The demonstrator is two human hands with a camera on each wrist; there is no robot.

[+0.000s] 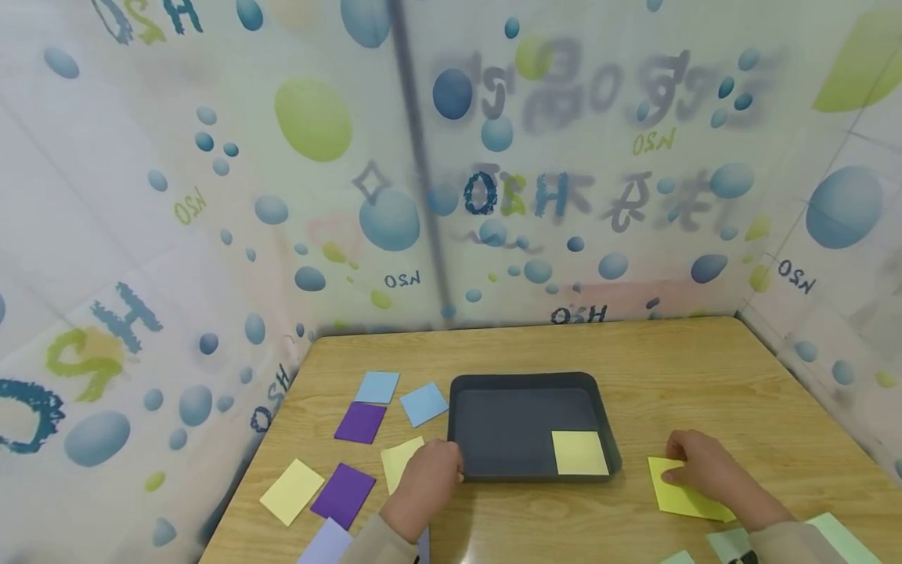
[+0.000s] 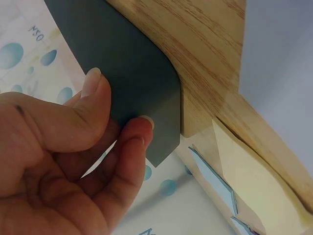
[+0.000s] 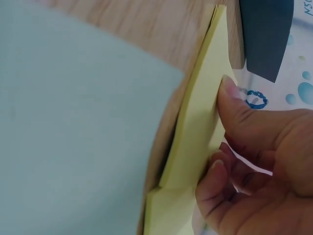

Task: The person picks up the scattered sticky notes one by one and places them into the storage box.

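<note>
A dark grey tray (image 1: 521, 427) lies on the table with one pale yellow sticky note (image 1: 580, 453) in its near right corner. My left hand (image 1: 431, 478) grips the tray's near left corner; in the left wrist view thumb and fingers pinch its wall (image 2: 142, 88). To the tray's right, my right hand (image 1: 708, 468) pinches a bright yellow sticky note (image 1: 680, 497) at the table. In the right wrist view, thumb and fingers hold the yellow paper (image 3: 195, 117), with another yellow piece (image 3: 168, 210) at its lower end. How many sheets are pinched I cannot tell.
Left of the tray lie blue notes (image 1: 377, 387), purple notes (image 1: 343, 495), pale yellow notes (image 1: 292, 492) and a lavender note (image 1: 326, 542). Pale green notes (image 1: 842, 536) lie by my right forearm. A patterned curtain (image 1: 493, 258) hangs behind the wooden table (image 1: 669, 360).
</note>
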